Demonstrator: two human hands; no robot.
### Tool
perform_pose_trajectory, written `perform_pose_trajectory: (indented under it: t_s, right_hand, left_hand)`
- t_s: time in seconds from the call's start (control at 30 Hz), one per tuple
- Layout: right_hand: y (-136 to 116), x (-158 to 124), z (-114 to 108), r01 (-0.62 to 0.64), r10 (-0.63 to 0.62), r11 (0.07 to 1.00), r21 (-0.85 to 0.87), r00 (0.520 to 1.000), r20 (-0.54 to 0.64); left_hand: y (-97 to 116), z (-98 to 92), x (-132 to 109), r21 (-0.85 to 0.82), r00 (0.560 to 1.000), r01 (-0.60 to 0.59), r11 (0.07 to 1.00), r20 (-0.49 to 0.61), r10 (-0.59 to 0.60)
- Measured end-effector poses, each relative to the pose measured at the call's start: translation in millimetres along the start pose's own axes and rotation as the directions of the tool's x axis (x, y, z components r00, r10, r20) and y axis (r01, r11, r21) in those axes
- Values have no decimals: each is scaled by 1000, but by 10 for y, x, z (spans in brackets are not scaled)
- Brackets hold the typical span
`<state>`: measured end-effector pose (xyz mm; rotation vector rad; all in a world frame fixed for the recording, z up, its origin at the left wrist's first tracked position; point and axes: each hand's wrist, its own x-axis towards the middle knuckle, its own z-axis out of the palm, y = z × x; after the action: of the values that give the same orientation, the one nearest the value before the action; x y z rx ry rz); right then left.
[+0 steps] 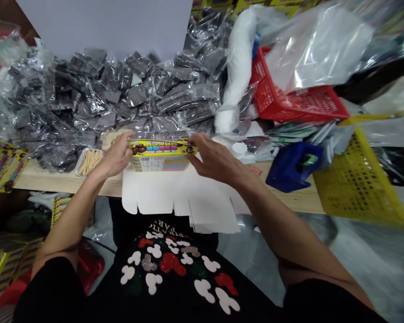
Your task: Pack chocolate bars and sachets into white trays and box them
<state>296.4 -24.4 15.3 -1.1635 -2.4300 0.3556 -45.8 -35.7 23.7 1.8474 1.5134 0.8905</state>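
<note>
A yellow printed carton (163, 156) is held at the edge of the wooden table, its narrow printed side and a paler panel facing me. My left hand (117, 156) is closed on its left end. At the right end, my right hand (213, 158) grips it between thumb and fingers. Beneath the carton lie white flat carton blanks (148, 190), stacked unevenly, their flaps overhanging the table edge. Left of my left hand stands a small tray of wooden toothpicks (90, 161). The far side of the carton is hidden.
A heap of clear bags with grey-brown contents (121, 94) covers the table's back. On the right are a red basket (267, 96), a blue tape dispenser (292, 168) and a yellow basket (360, 179). Yellow printed card sheets (3, 161) lie at the left.
</note>
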Motion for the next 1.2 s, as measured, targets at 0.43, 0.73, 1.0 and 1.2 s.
perform_pose_trajectory:
  t_s: [0.43,0.73,1.0,1.2]
  right_hand:
    - [256,104,217,154,-153,981,114,988,-16]
    - [481,-546,-241,-398,392,914,76,822,-414]
    - [1171,-1589,-562,-839,974,149,524,34,-224]
    - [1165,-1507,-582,-702,992,117,702,50,-116]
  left_hand:
    - [186,128,55,41,968,-239,970,91,235]
    - [655,900,276,406,802,-585,702,161,576]
    - [928,1135,167,625,842,-515,587,241,482]
    - [931,1131,183,604,872,-475,640,228,432]
